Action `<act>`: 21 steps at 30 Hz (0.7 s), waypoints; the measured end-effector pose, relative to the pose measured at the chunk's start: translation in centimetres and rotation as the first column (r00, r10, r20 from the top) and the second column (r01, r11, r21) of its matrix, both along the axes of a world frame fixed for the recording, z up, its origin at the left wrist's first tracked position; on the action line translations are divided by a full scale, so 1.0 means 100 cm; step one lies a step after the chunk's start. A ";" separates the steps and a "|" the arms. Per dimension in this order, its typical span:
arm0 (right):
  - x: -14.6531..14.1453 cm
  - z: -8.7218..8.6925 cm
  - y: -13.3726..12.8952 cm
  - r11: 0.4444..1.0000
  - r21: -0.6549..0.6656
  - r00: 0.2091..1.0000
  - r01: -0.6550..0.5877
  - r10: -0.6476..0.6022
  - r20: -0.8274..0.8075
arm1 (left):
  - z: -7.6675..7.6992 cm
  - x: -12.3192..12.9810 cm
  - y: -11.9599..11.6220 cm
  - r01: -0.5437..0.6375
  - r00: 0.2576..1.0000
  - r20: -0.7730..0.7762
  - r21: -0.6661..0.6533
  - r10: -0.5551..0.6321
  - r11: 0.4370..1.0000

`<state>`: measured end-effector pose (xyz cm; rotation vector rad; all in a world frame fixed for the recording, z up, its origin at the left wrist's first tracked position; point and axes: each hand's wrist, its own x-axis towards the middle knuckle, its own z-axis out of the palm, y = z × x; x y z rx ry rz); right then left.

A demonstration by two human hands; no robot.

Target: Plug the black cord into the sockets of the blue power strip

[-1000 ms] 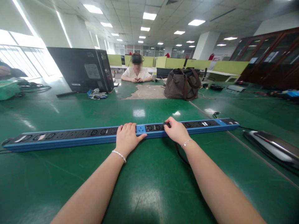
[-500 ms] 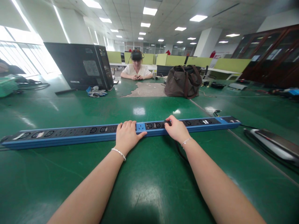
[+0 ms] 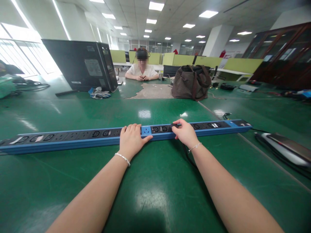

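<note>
Head view: a long blue power strip (image 3: 73, 139) is seen lying on the green bench (image 3: 150, 194), its long axis running left to right across the view, directly ahead of both hands. The left hand (image 3: 132, 139) is laid flat over the strip near its middle, fingers (image 3: 132, 128) extended and together, thumb on the front edge; nothing is gripped, the strip is only pressed. The right hand (image 3: 185, 132) is set just to the right, its fingers curled on a black plug (image 3: 173, 125) seated at a socket in the strip's top face. A black cable (image 3: 188, 158) is seen trailing from under that hand toward the near edge. The plug lies under the right hand; the left is the farther of the two from it. Sockets are noted along the strip; white labels near both ends are too small to be read. The sticker on the black computer case (image 3: 80, 64) beyond is likewise illegible. A brown bag (image 3: 190, 85) is noted farther back.
</note>
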<state>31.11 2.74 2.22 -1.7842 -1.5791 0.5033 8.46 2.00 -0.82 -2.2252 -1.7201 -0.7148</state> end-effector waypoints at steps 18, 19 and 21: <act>0.004 0.018 0.000 0.991 0.129 0.884 0.044 0.022 -0.468 | 0.002 0.000 -0.001 -0.009 1.000 0.004 -0.040 0.009 0.999; 0.006 0.025 -0.002 0.983 0.174 0.848 0.065 0.037 -0.529 | 0.002 0.000 -0.001 -0.008 1.000 0.003 -0.039 0.009 0.999; 0.009 0.038 -0.005 0.969 0.228 0.816 0.093 0.057 -0.575 | 0.002 0.000 0.000 -0.007 1.000 -0.001 -0.032 0.007 0.999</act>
